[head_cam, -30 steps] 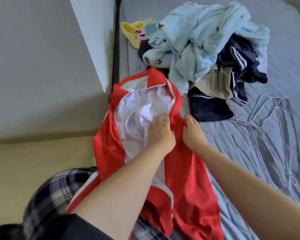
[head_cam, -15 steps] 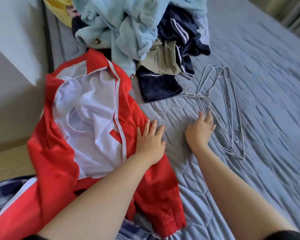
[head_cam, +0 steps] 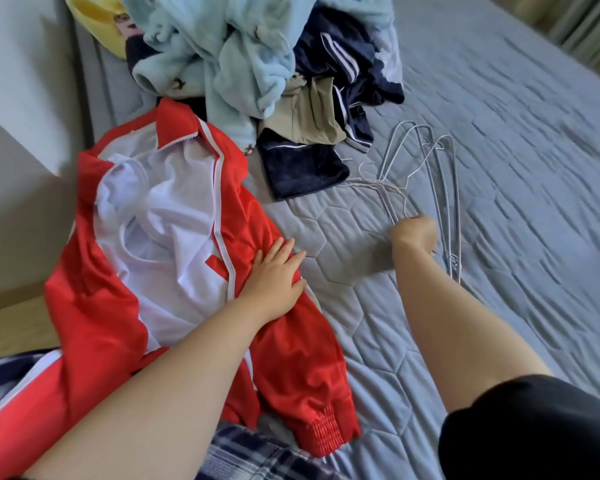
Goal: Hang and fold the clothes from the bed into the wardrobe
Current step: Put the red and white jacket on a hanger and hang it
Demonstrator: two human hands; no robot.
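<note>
A red jacket (head_cam: 111, 306) with a white lining lies spread open on the near left of the grey bed (head_cam: 499, 168). My left hand (head_cam: 274, 277) rests flat on its right front panel, fingers apart. To the right, several white wire hangers (head_cam: 437, 188) lie in a bundle on the quilt. My right hand (head_cam: 413, 235) is closed in a fist on the lower wires of that bundle. Behind the jacket sits a heap of clothes (head_cam: 243, 64): light blue fleece, navy striped pieces, a khaki garment and something yellow.
A white wall and panel (head_cam: 25, 81) run along the bed's left side, with wooden floor (head_cam: 11, 327) below. My plaid trousers (head_cam: 257, 455) show at the bottom edge. The quilted bed stretches away to the right, with curtains (head_cam: 582, 26) at the far corner.
My right hand left the jacket, travelled right to the hangers and closed on them. My left hand slid from the lining to the jacket's right panel. The view swung right.
</note>
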